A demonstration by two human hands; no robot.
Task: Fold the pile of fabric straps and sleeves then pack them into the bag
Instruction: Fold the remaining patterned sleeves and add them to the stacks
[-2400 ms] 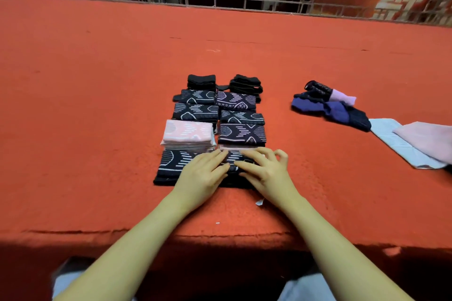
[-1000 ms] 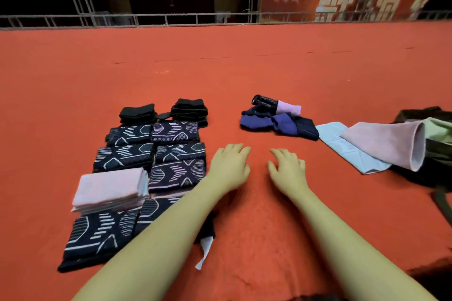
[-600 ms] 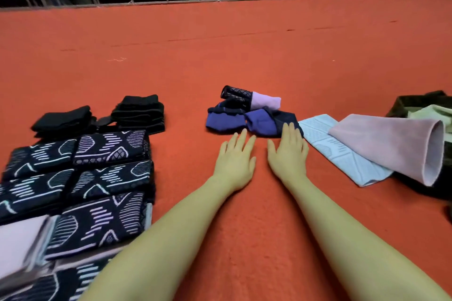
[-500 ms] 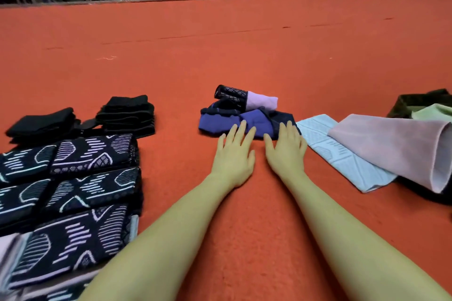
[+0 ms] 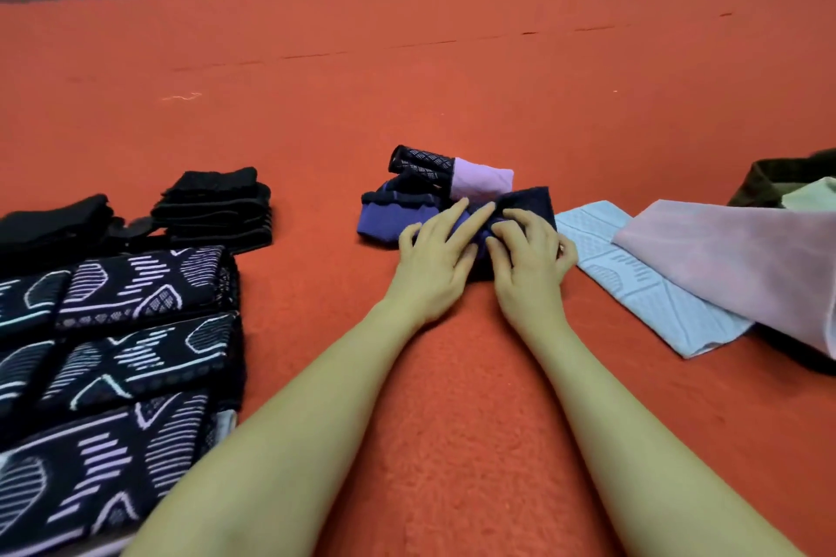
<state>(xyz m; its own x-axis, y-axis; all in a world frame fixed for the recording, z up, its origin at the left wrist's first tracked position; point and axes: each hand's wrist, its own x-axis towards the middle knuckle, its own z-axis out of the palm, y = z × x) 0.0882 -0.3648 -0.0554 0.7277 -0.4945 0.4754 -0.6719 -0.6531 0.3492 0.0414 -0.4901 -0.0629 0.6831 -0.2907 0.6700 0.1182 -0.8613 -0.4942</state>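
While lying left to right, navy sleeve pile [image 5: 384,224], left hand [image 5: 436,258] flat on it, right hand [image 5: 527,260] grip pinching it

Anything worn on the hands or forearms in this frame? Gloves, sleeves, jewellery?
No gloves or sleeves: both forearms are bare right down to the bottom edge. The left hand wears nothing visible. The right hand seems to have a small ring on one finger, too small to describe.

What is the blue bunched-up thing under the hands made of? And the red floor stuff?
The bunched blue-purple sleeve looks like soft stretchy knit cloth: it crumples in folds and has a ribbed edge. The red surface looks like felt or short carpet: matte and fuzzy, with no shine. Both hands, left and right, lie on the sleeve.
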